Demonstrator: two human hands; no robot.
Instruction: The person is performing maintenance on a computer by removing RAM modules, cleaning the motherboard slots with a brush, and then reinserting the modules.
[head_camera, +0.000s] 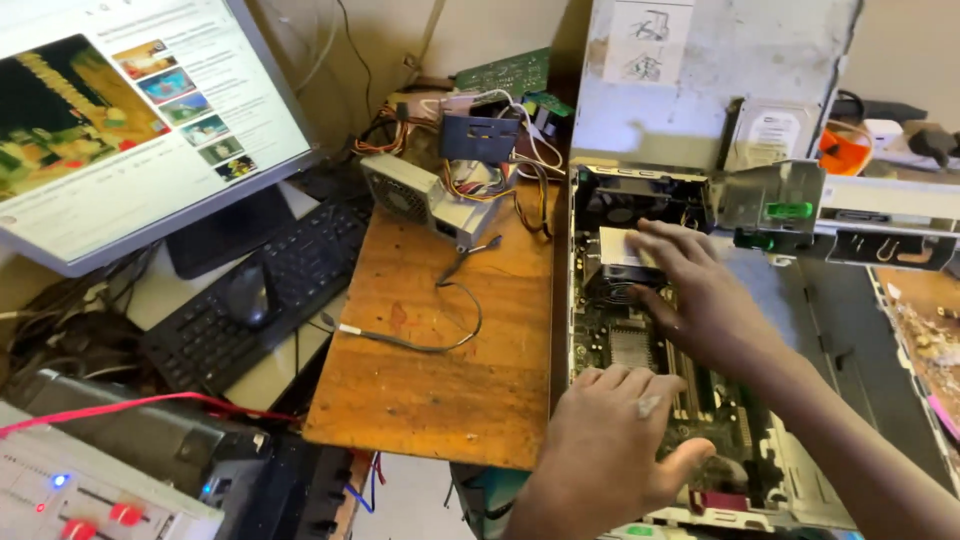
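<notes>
Upper left of frame: tilted flat-panel monitor (130, 110) above a black keyboard (265, 290) with a dark mouse (247, 295); centre: bare wooden board (440, 360) carrying a grey metal power supply unit (420, 195) trailing a thin cable. Lower centre: left hand (605, 440), fingers extended flat, nothing grasped, resting on the green motherboard (690, 400) inside the open grey desktop computer case (780, 300). Centre right: right hand (700, 300), fingers spread, unclenched, touching the black processor fan (615, 275) at the case's upper end.

Wooden board (440, 370) mostly open; loose cable (430, 345) crosses mid. Open PC case (640, 350) crowded: raised drive cage (770, 200) blocks right side, both hands inside.
</notes>
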